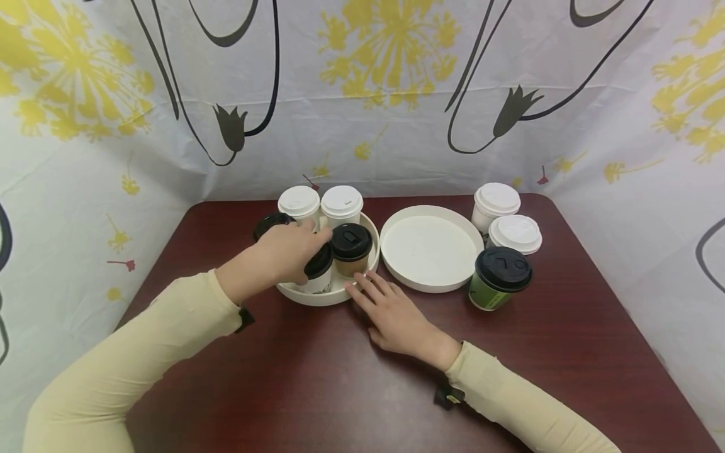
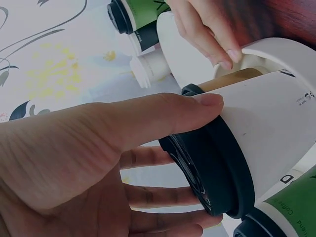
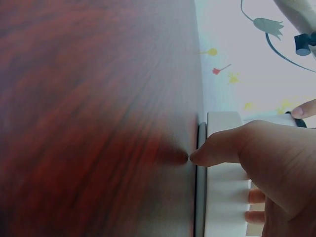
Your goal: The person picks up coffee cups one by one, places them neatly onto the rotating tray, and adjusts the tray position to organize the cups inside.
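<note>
My left hand [image 1: 280, 251] is over the left round white tray [image 1: 323, 298], holding a white paper cup [image 2: 269, 123] by its black lid [image 2: 212, 168]. Its thumb lies on one side of the lid and the fingers on the other. Beside that cup stands a brown cup with a black lid [image 1: 352, 242]. Two white-lidded cups are at the tray's back, and another black lid [image 1: 273, 223] is partly hidden behind my left hand. My right hand [image 1: 396, 318] rests with extended fingers on the tray's front rim, thumb low near the table.
To the right, touching or nearly touching the first, lies a second round white tray [image 1: 433, 248] with a bare base. Beyond it stand two white-lidded cups [image 1: 496, 200] and a green cup with a black lid [image 1: 491, 292]. A patterned cloth [image 1: 391, 151] hangs behind the dark red table [image 1: 340, 390].
</note>
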`<state>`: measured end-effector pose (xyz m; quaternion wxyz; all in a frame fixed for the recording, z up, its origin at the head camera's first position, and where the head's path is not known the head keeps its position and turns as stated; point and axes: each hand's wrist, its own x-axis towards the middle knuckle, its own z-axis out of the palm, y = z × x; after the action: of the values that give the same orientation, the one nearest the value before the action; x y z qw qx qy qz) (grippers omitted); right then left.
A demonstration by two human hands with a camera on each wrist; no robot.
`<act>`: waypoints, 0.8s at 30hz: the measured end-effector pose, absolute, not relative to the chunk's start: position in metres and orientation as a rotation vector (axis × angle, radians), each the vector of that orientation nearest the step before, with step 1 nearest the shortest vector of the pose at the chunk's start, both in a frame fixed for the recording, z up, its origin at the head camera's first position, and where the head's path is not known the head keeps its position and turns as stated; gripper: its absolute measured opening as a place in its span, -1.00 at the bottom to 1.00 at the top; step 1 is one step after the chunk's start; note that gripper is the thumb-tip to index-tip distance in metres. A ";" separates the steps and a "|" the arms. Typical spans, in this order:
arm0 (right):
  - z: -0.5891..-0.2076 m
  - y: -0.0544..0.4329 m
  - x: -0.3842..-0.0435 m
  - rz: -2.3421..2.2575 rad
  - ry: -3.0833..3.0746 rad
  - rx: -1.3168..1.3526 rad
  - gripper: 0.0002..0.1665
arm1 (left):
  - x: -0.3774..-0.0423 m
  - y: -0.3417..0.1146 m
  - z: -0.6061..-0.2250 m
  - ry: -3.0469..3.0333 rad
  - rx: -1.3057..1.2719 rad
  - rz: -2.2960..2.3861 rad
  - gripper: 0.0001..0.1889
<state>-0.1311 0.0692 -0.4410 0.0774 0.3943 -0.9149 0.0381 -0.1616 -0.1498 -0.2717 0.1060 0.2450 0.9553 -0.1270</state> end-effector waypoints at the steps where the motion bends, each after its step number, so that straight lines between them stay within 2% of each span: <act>1: -0.441 0.069 -0.131 0.116 -2.740 1.181 0.15 | -0.162 -0.150 -0.273 2.814 0.727 -0.377 -0.12; 8: -0.440 0.069 -0.131 0.129 -2.737 1.185 0.15 | -0.162 -0.149 -0.277 2.812 0.783 -0.396 -0.20; 24: -0.443 0.069 -0.132 0.134 -2.743 1.182 0.16 | -0.162 -0.152 -0.281 2.782 0.702 -0.387 -0.19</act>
<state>-0.1317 0.0692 -0.4431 0.0760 0.3942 -0.9148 0.0446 -0.1621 -0.1524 -0.2807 0.1229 0.2406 0.9536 -0.1327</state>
